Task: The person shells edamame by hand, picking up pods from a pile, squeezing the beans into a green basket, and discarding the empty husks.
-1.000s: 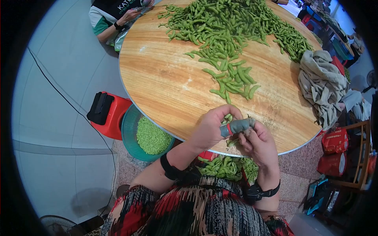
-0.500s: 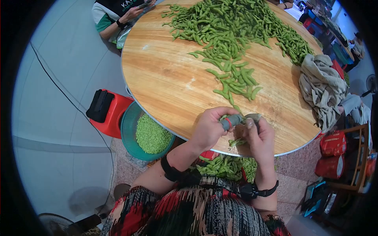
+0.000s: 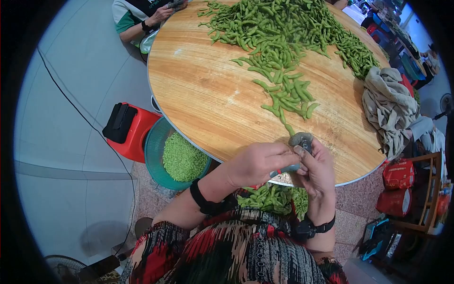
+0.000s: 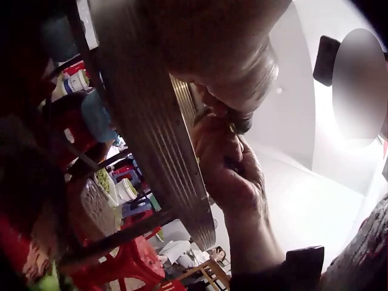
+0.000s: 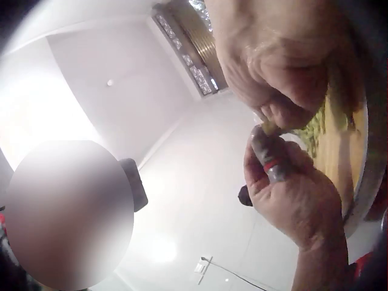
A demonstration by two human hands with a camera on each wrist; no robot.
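My left hand and right hand meet over the near edge of the round wooden table. A grey cover with a red band wraps the left thumb. On a right finger sits a dark cover. Between the fingertips both hands pinch a green soybean pod, mostly hidden by the fingers. Just beyond the right fingertips, a line of loose pods leads back to a large heap of green soybean pods.
Left of the table, a teal basket holds shelled beans, beside a red stool. More pods lie below the table edge near my lap. A grey cloth drapes the right edge. Another person's hand is at the far left.
The left hand has turned over, its back now upward, and its covered thumb has dropped below the right fingers. The right hand's dark-covered finger has come up. Pod scraps earlier seen under the hands are now hidden.
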